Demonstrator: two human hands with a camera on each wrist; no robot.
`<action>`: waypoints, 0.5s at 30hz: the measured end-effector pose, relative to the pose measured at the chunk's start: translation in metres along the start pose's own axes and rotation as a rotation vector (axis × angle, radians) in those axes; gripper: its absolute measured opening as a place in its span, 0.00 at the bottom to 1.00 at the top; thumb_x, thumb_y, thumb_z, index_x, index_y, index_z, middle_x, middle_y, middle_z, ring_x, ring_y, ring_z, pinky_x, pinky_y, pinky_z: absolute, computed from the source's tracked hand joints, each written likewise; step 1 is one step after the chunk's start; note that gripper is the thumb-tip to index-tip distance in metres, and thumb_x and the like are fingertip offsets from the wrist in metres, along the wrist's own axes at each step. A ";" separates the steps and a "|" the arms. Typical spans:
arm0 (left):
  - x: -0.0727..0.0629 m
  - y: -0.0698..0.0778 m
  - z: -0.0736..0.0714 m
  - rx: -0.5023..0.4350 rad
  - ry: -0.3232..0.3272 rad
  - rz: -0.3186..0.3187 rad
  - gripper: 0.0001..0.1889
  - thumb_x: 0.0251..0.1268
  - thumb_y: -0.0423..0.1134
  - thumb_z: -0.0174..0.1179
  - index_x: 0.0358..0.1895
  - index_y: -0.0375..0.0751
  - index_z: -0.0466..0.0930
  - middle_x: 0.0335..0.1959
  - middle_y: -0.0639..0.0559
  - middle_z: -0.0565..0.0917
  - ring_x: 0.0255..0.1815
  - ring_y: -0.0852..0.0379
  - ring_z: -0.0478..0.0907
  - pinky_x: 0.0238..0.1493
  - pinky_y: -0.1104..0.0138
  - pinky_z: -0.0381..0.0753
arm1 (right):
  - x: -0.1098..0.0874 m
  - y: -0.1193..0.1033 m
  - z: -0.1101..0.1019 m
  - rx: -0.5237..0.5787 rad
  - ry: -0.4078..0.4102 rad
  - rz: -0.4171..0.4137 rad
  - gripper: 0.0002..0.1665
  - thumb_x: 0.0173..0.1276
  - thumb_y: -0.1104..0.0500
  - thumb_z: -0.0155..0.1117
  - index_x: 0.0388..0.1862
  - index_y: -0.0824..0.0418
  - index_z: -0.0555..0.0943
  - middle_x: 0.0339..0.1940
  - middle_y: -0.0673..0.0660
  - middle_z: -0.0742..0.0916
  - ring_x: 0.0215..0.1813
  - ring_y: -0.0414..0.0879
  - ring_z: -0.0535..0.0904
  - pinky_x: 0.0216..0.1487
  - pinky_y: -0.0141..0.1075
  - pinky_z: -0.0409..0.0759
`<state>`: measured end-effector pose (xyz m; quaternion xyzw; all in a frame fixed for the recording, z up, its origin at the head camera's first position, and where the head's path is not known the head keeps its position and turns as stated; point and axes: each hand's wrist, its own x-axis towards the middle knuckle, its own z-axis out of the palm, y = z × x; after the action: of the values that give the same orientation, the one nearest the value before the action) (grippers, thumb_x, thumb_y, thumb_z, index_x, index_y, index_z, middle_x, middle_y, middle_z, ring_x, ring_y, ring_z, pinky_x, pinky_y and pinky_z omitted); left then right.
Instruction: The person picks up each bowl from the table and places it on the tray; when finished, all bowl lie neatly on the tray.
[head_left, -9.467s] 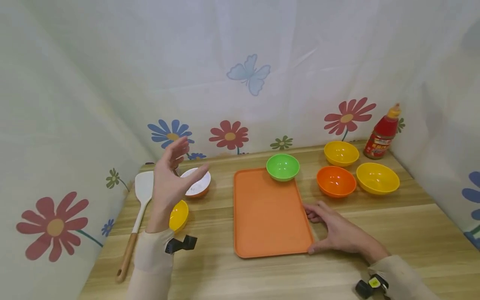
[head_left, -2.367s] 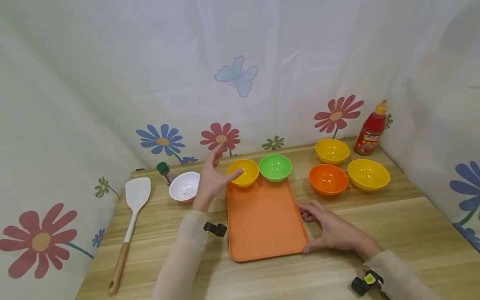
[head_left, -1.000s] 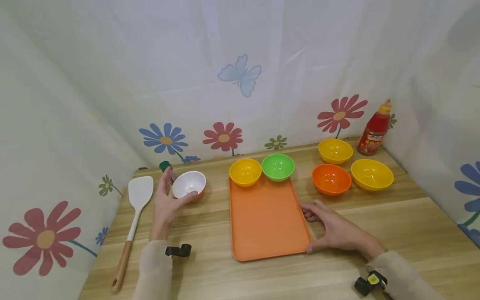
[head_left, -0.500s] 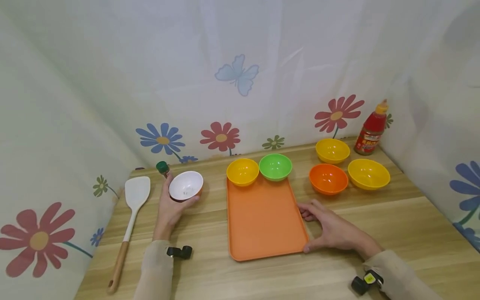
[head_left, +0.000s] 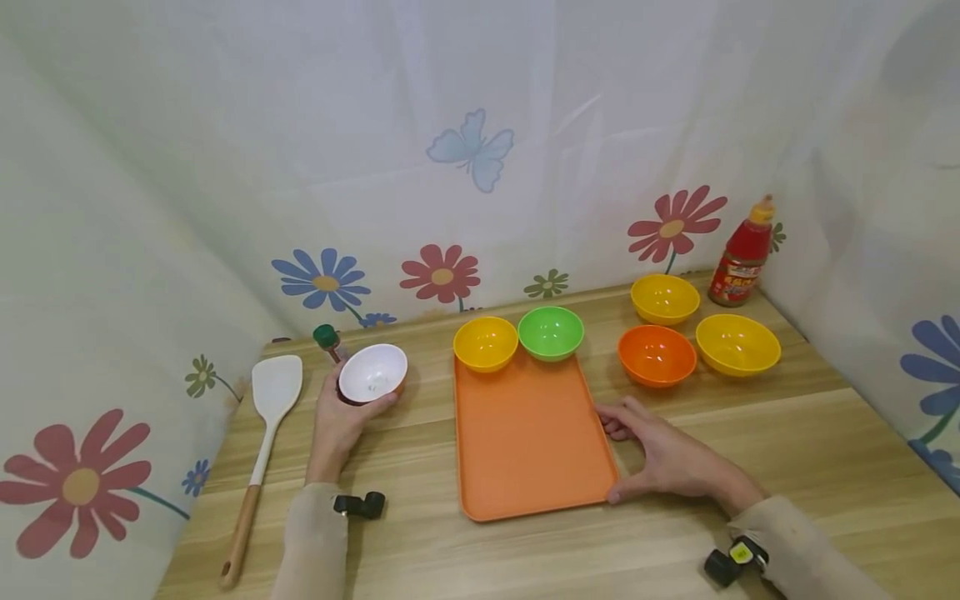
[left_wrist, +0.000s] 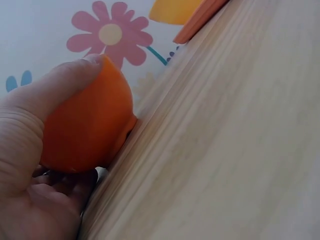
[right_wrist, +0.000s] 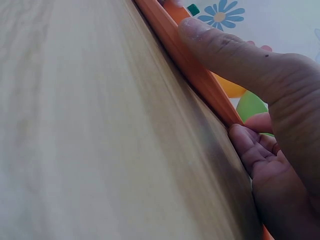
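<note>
My left hand [head_left: 339,425] grips a small bowl [head_left: 373,372], white inside and orange outside, at the left of the table. In the left wrist view the thumb [left_wrist: 75,80] presses the orange wall of the bowl, whose foot is at the tabletop, and the fingers curl round its other side. My right hand [head_left: 667,454] holds the right edge of an orange tray [head_left: 536,442], its thumb at the near corner and its curled fingertips farther up the side. A yellow bowl [head_left: 486,345] and a green bowl [head_left: 551,333] stand side by side at the tray's far end.
A green-capped shaker [head_left: 327,338] stands just behind the left hand. The white spatula [head_left: 276,392] with a wooden handle lies at the far left. At the back right are an orange bowl [head_left: 657,357], two yellow bowls [head_left: 738,345] and a red sauce bottle [head_left: 742,258].
The yellow bowl has gone from the left of the table to the tray's far left corner. My left hand then released it, moved back left and took hold of the white-lined bowl. Right hand unchanged.
</note>
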<state>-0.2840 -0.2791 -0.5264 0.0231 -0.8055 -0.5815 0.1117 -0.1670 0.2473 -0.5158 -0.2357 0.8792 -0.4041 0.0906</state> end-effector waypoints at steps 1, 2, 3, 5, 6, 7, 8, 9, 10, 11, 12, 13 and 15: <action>0.000 0.001 0.000 -0.002 -0.001 -0.002 0.61 0.53 0.32 0.88 0.88 0.36 0.58 0.83 0.34 0.70 0.82 0.39 0.68 0.87 0.45 0.64 | 0.000 0.000 0.000 -0.001 -0.001 0.002 0.72 0.53 0.33 0.92 0.89 0.56 0.66 0.69 0.53 0.76 0.71 0.51 0.81 0.77 0.50 0.80; 0.000 0.001 0.000 -0.007 -0.003 -0.001 0.61 0.53 0.32 0.89 0.88 0.37 0.58 0.82 0.34 0.70 0.82 0.39 0.68 0.86 0.45 0.64 | 0.000 0.000 -0.001 -0.001 -0.002 0.003 0.72 0.53 0.34 0.92 0.89 0.57 0.66 0.69 0.53 0.76 0.71 0.51 0.81 0.77 0.50 0.80; 0.000 0.002 0.000 -0.014 -0.004 0.006 0.61 0.53 0.33 0.89 0.88 0.37 0.58 0.82 0.35 0.70 0.82 0.39 0.69 0.86 0.46 0.65 | 0.000 0.000 -0.001 -0.001 -0.002 0.003 0.72 0.53 0.34 0.92 0.89 0.57 0.66 0.69 0.54 0.76 0.71 0.51 0.81 0.77 0.51 0.80; 0.000 0.002 0.000 -0.030 -0.008 0.014 0.61 0.52 0.33 0.89 0.88 0.38 0.59 0.82 0.35 0.71 0.81 0.40 0.70 0.86 0.46 0.66 | 0.000 -0.001 -0.002 -0.004 -0.003 0.004 0.71 0.53 0.34 0.92 0.89 0.57 0.65 0.69 0.54 0.76 0.71 0.51 0.81 0.77 0.51 0.80; 0.000 0.003 0.000 -0.036 -0.009 0.013 0.61 0.52 0.33 0.89 0.88 0.38 0.59 0.82 0.36 0.71 0.81 0.40 0.70 0.86 0.46 0.66 | 0.000 -0.001 -0.002 -0.006 -0.003 0.004 0.72 0.54 0.34 0.92 0.89 0.57 0.65 0.69 0.54 0.76 0.71 0.51 0.81 0.77 0.51 0.80; -0.001 0.005 0.001 -0.041 -0.011 0.012 0.61 0.52 0.33 0.89 0.88 0.37 0.60 0.82 0.35 0.71 0.82 0.40 0.69 0.86 0.46 0.65 | 0.000 -0.001 -0.002 -0.006 -0.003 0.002 0.72 0.54 0.34 0.92 0.89 0.57 0.65 0.70 0.54 0.76 0.71 0.51 0.81 0.77 0.51 0.80; -0.001 0.006 0.001 -0.046 -0.013 0.014 0.61 0.52 0.32 0.89 0.88 0.37 0.60 0.82 0.35 0.71 0.82 0.40 0.69 0.86 0.46 0.65 | 0.000 -0.001 -0.002 -0.007 -0.003 0.000 0.72 0.54 0.34 0.92 0.89 0.57 0.65 0.70 0.54 0.76 0.71 0.51 0.81 0.77 0.51 0.80; -0.001 0.007 0.001 -0.046 -0.014 0.012 0.61 0.52 0.32 0.89 0.88 0.37 0.60 0.82 0.36 0.71 0.82 0.41 0.69 0.86 0.46 0.65 | 0.000 0.000 -0.001 -0.008 -0.003 -0.002 0.72 0.54 0.34 0.91 0.89 0.57 0.65 0.70 0.54 0.76 0.71 0.51 0.81 0.77 0.50 0.80; -0.001 0.007 0.002 -0.050 -0.016 0.009 0.60 0.52 0.32 0.89 0.88 0.37 0.60 0.82 0.36 0.71 0.82 0.41 0.69 0.86 0.47 0.65 | 0.000 0.000 -0.001 -0.007 -0.004 -0.004 0.72 0.54 0.34 0.91 0.90 0.57 0.65 0.70 0.54 0.76 0.71 0.51 0.81 0.77 0.50 0.80; -0.002 0.008 0.003 -0.053 -0.018 0.006 0.61 0.52 0.32 0.89 0.88 0.38 0.60 0.82 0.36 0.71 0.82 0.42 0.69 0.86 0.48 0.65 | 0.000 0.000 -0.001 -0.006 -0.003 -0.007 0.72 0.54 0.34 0.91 0.90 0.57 0.65 0.70 0.54 0.76 0.71 0.51 0.81 0.77 0.50 0.80; -0.003 0.009 0.003 -0.055 -0.020 0.006 0.60 0.52 0.32 0.89 0.88 0.38 0.60 0.82 0.37 0.71 0.82 0.42 0.69 0.86 0.48 0.65 | 0.000 0.001 -0.001 -0.006 -0.003 -0.011 0.72 0.54 0.34 0.91 0.90 0.57 0.65 0.70 0.54 0.76 0.71 0.52 0.81 0.77 0.49 0.80; -0.004 0.010 0.004 -0.062 -0.021 0.010 0.60 0.52 0.32 0.89 0.88 0.39 0.61 0.82 0.38 0.72 0.82 0.43 0.69 0.86 0.48 0.65 | 0.000 0.001 0.000 -0.005 -0.003 -0.015 0.72 0.54 0.34 0.91 0.90 0.57 0.64 0.70 0.55 0.76 0.71 0.52 0.81 0.77 0.49 0.80; -0.005 0.011 0.005 -0.082 -0.025 0.009 0.60 0.52 0.33 0.89 0.88 0.42 0.62 0.82 0.40 0.72 0.82 0.45 0.70 0.86 0.49 0.66 | 0.000 0.001 0.000 -0.005 -0.002 -0.021 0.72 0.53 0.34 0.91 0.90 0.58 0.65 0.70 0.55 0.76 0.70 0.52 0.82 0.77 0.48 0.80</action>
<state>-0.2793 -0.2697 -0.5181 0.0076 -0.7823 -0.6139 0.1053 -0.1670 0.2479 -0.5171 -0.2456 0.8775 -0.4026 0.0868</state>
